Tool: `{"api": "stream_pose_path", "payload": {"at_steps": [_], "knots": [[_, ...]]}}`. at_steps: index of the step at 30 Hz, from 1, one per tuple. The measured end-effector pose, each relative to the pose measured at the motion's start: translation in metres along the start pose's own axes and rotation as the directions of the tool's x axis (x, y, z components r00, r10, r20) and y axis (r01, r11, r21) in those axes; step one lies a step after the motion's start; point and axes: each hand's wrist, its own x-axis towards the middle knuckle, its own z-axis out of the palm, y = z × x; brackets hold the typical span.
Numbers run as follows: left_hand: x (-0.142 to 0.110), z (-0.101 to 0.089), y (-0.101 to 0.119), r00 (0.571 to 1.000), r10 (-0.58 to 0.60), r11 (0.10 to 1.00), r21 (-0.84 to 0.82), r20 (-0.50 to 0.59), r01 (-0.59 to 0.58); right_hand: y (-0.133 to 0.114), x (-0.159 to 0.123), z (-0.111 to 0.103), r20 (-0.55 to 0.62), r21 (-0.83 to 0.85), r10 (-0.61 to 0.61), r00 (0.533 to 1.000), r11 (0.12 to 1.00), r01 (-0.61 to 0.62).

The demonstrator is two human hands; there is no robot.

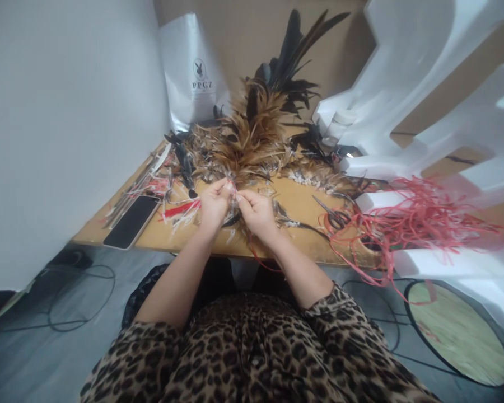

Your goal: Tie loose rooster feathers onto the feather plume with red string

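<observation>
My left hand point(215, 202) and my right hand point(257, 211) meet over the front middle of the table, both closed in a pinch with fingertips almost touching. A bit of red shows at the fingertips, and a thin red string point(258, 258) trails below my right hand over the table's edge. What my left fingers grip is too small to make out. Just beyond the fingers, a fan of brown feathers point(252, 131) rises from a pile of feathers. Beside my left wrist lies a red strip point(180, 209) among white strands.
A phone point(132, 221) lies at the table's point(294, 196) left front. To the right are black scissors point(338, 218) and a tangle of red string point(420, 218) over white foam pieces point(457, 260). A white bag point(193, 73) and long black feathers point(296, 50) stand behind.
</observation>
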Motion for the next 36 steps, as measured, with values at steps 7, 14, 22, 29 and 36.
{"api": "stream_pose_path", "payload": {"at_steps": [7, 14, 22, 29, 36], "knots": [[0.006, 0.004, -0.006, 0.987, 0.123, 0.987, 0.120, -0.099, -0.111, 0.003, 0.011, -0.002, 0.094, -0.369, -0.062, 0.994, 0.925, 0.093], [0.007, 0.010, 0.003, 0.962, 0.254, 0.960, 0.146, -0.101, -0.239, -0.003, 0.028, -0.007, 0.023, -0.476, -0.134, 0.991, 0.870, 0.129], [0.002, 0.016, 0.009, 0.974, 0.176, 0.984, -0.003, -0.144, -0.178, 0.004, 0.035, -0.007, -0.074, -0.296, -0.114, 0.991, 0.951, 0.088], [-0.001, 0.022, 0.017, 0.974, 0.156, 0.988, 0.005, -0.163, -0.157, 0.005, 0.040, -0.009, -0.105, -0.222, -0.098, 0.990, 0.972, 0.072], [-0.007, 0.024, 0.014, 0.946, 0.293, 0.946, 0.182, -0.139, -0.267, 0.005, 0.036, -0.009, -0.108, -0.218, -0.055, 0.993, 0.976, 0.031]]}}
